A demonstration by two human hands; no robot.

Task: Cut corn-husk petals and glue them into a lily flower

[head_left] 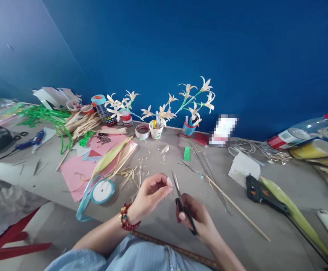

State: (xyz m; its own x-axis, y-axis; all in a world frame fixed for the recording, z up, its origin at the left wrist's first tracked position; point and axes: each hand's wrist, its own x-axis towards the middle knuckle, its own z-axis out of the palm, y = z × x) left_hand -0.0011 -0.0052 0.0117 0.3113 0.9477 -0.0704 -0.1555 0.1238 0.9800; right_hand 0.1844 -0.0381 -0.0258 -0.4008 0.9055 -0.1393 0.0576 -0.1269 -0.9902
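Between thumb and fingertips, my left hand (152,194) pinches a small pale petal-like piece (169,182). Black-handled scissors (182,205) are in my right hand (196,214), their blades pointing up and slightly parted, just right of the piece and apart from it. Part of the piece is hidden behind my fingers. Left of my left hand lie dry husk strips (127,177) and a roll of light blue ribbon (103,191). Pale scraps (165,149) are scattered on the table beyond my hands.
Cream flowers (164,112) stand in cups along the blue wall. Pink paper (73,173) and green stems (47,116) lie left. A wooden stick (237,207), thin wires (209,165), a black glue gun (265,195) and a plastic bottle (307,128) lie right.
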